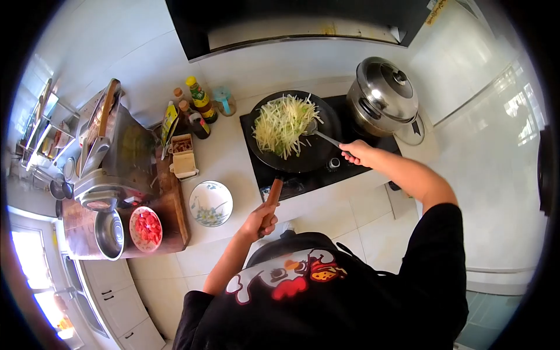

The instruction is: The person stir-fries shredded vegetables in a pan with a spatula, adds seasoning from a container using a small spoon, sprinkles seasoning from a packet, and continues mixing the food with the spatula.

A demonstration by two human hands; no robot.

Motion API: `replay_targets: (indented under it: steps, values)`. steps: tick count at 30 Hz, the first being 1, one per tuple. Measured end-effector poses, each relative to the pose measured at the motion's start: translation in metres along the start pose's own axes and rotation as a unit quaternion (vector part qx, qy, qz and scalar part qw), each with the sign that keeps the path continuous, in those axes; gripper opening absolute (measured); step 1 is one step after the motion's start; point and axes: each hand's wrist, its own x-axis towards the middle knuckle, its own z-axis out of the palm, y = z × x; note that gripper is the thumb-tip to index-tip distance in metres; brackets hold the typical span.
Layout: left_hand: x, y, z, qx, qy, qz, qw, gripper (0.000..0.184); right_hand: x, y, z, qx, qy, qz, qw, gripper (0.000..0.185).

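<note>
A black wok (324,153) sits on the black stove (256,169), holding a heap of pale green and white vegetable shreds (286,125). My left hand (260,223) is closed round the wok's wooden handle (273,192). Above the stove's front edge, my right hand (357,153) grips the dark handle of a metal spatula (328,139). The spatula's head rests at the right side of the shreds, inside the wok, and is partly covered by them.
Right of the wok stands a lidded steel pot (382,96). Left of the stove are a patterned white bowl (210,203), bottles (201,100) and seasoning boxes (184,165). A wooden board (172,216) bears a steel bowl (109,234) and a bowl of red pieces (146,229).
</note>
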Motion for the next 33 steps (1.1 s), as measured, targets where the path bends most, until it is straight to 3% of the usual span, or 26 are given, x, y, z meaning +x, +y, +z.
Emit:
replay_targets:
  steps: [2,3,4,5,8,10,16,18,21,25,30,33]
  values:
    - [-0.001,0.001,0.002,0.001,0.006,-0.008,1.000,0.031,0.006,-0.003,-0.004,-0.061,0.041,-0.051,0.996,0.030]
    - [0.000,0.000,0.001,0.000,0.006,-0.011,1.000,0.031,0.000,-0.010,-0.007,-0.176,0.089,-0.120,0.973,0.031]
    - [0.000,0.001,0.000,0.001,0.004,-0.016,1.000,0.031,-0.009,-0.019,-0.010,-0.284,0.137,-0.187,0.930,0.033]
    - [0.000,0.002,0.000,0.004,0.005,-0.016,1.000,0.031,-0.018,-0.030,-0.012,-0.416,0.190,-0.259,0.851,0.034]
    - [0.000,0.001,0.001,0.002,0.004,-0.018,1.000,0.031,-0.057,-0.060,-0.011,-0.559,0.236,-0.360,0.709,0.031]
    - [0.000,0.001,-0.001,0.004,0.009,-0.014,1.000,0.032,-0.086,-0.094,-0.003,-0.619,0.220,-0.334,0.675,0.028]
    - [0.003,-0.002,-0.007,-0.002,-0.010,0.001,1.000,0.033,-0.063,-0.160,0.029,-0.668,0.268,-0.416,0.555,0.014]
    - [0.000,-0.001,-0.004,-0.003,0.003,0.001,1.000,0.032,-0.046,-0.162,0.054,-0.691,0.286,-0.438,0.499,0.014]
    - [0.000,-0.001,0.002,0.001,0.024,0.016,1.000,0.032,-0.047,-0.151,0.078,-0.738,0.224,-0.457,0.443,0.014]
    - [0.002,-0.006,-0.002,0.001,0.029,0.027,0.999,0.033,-0.129,-0.181,0.074,-0.777,0.162,-0.385,0.471,0.015]
    - [-0.001,-0.003,-0.003,-0.006,0.023,0.027,0.999,0.028,-0.093,-0.159,0.088,-0.774,0.151,-0.416,0.453,0.014]
    - [-0.002,0.000,-0.005,-0.010,0.022,0.024,0.999,0.028,-0.076,-0.174,0.085,-0.745,0.226,-0.421,0.466,0.013]
